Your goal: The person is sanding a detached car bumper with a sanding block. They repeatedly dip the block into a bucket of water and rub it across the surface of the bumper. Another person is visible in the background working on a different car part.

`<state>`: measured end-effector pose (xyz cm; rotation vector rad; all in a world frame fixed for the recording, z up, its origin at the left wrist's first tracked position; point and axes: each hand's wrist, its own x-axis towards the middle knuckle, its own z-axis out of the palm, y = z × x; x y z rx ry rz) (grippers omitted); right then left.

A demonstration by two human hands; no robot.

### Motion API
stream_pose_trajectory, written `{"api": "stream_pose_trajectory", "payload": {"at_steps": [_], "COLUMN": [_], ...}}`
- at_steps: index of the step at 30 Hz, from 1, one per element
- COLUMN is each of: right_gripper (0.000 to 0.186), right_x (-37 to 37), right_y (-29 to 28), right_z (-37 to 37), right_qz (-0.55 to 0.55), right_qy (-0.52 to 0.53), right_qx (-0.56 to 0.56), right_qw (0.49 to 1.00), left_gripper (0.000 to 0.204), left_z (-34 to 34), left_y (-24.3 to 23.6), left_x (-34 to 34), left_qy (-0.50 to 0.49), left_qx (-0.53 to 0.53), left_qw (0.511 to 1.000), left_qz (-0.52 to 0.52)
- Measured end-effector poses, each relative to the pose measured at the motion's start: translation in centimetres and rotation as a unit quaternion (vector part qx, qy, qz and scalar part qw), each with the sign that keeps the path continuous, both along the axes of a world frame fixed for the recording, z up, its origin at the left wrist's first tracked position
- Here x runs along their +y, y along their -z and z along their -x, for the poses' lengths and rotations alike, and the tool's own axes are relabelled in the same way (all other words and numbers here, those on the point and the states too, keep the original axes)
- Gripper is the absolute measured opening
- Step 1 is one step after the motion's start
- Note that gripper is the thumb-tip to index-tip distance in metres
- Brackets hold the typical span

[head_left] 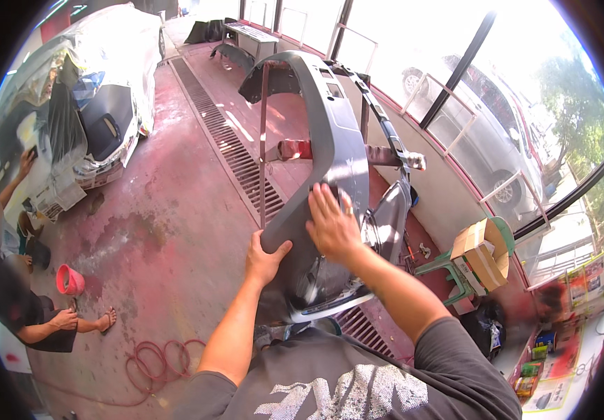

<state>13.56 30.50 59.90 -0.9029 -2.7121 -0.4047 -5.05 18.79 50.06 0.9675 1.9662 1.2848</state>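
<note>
A large dark grey plastic bumper [344, 150] stands on a metal stand [263, 140], with a padded crossbar [295, 149] behind it. My left hand [265, 255] grips the bumper's left edge, thumb on the face and fingers wrapped round the side. My right hand [330, 224] lies on the curved face, up and to the right of the left one, fingers stretched out and pressed down. Whether anything thin is under its palm cannot be made out. Glossy dark trim [386, 231] sits to the right of that hand.
Coworkers [8, 294] crouch at left beside a plastic-wrapped car [78, 126]. A red bucket [69, 280], coiled hose [155, 364] and drain grate [218, 126] are on the floor. At right are a cardboard box [477, 255] on a green chair, cans [543, 350] and glass windows [456, 91].
</note>
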Motion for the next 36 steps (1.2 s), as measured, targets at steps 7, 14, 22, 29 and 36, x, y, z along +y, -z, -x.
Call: {"api": "stream_pose_trajectory", "payload": {"at_steps": [7,14,22,29,36], "right_gripper": [0.066,0.071,0.071,0.074,0.074], "right_x": [0.8,-4.8,2.1,-2.0,0.2], "right_y": [-0.6,4.8,0.1,4.6,3.5], "right_z": [-0.5,-3.4,0.5,-2.8,-2.1], "right_qz": [-0.007,0.095,0.123,0.102,0.136], "right_qy": [0.006,-0.002,0.066,0.058,0.06], "right_qx": [0.028,0.062,0.163,0.171,0.189], "right_qw": [1.0,0.994,0.977,0.978,0.971], "left_gripper": [0.089,0.084,0.088,0.09,0.089], "left_z": [-0.4,-0.3,-0.4,-0.5,-0.3], "left_y": [-0.2,1.2,-0.2,0.5,0.7], "left_x": [-0.1,0.3,-0.1,0.0,0.0], "left_qy": [0.0,-0.003,0.0,0.004,0.001], "left_qx": [-0.019,0.012,0.003,-0.01,-0.016], "left_qw": [1.0,1.0,1.0,1.0,1.0], "left_qz": [-0.013,-0.024,-0.003,-0.025,-0.025]}}
